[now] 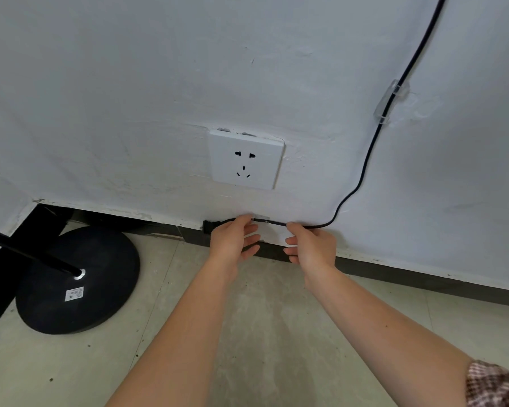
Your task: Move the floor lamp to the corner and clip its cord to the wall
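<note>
The floor lamp's round black base (pixel 100 277) stands on the floor in the corner at left, its black pole (pixel 27 249) leaning up out of frame. Its black cord (pixel 365 163) runs down the white wall (pixel 130 83) through a clear clip (pixel 390 102), then bends left along the wall's foot. My left hand (pixel 232 239) and right hand (pixel 312 245) each pinch that level stretch of cord against the wall, a second clear clip (pixel 262 220) between them. The black plug (pixel 210 225) sticks out just left of my left hand, unplugged.
A white wall socket (pixel 246 158) sits above my hands with nothing plugged in. A dark skirting strip (pixel 423 280) runs along the wall's foot. Pale floor tiles (pixel 262 333) spread below my arms. A black band (pixel 0 289) runs along the left wall.
</note>
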Motion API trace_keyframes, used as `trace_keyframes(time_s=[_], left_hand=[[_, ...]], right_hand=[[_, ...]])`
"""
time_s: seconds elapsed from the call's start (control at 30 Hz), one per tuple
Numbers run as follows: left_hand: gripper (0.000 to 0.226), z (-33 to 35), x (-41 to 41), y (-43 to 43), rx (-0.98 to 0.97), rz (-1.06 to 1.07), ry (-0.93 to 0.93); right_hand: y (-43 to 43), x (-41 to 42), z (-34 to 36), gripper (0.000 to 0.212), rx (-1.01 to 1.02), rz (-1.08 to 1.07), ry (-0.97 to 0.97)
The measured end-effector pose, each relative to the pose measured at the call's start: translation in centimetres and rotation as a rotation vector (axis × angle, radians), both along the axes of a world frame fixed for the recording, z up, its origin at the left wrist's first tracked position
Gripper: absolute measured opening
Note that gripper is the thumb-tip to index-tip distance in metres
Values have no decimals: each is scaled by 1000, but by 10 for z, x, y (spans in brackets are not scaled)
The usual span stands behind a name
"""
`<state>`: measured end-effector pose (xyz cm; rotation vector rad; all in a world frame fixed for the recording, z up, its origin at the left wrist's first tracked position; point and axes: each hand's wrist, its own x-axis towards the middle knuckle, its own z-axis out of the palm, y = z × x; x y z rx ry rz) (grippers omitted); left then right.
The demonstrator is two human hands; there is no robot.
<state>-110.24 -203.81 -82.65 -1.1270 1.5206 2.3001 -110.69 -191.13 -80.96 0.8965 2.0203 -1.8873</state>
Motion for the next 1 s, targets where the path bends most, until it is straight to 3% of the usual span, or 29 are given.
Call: trace_keyframes(time_s=[0.37, 0.9, 1.0], left_hand=[[16, -6, 1, -10, 173, 89, -79], [19, -4, 4, -13, 119, 24, -128], [18, 3, 5, -14, 2, 4, -151]], right_hand=[[3, -2, -3, 13, 1, -13, -3], [1, -1, -4, 22, -8, 8, -60], [3, 0, 4, 30, 17, 51, -111]])
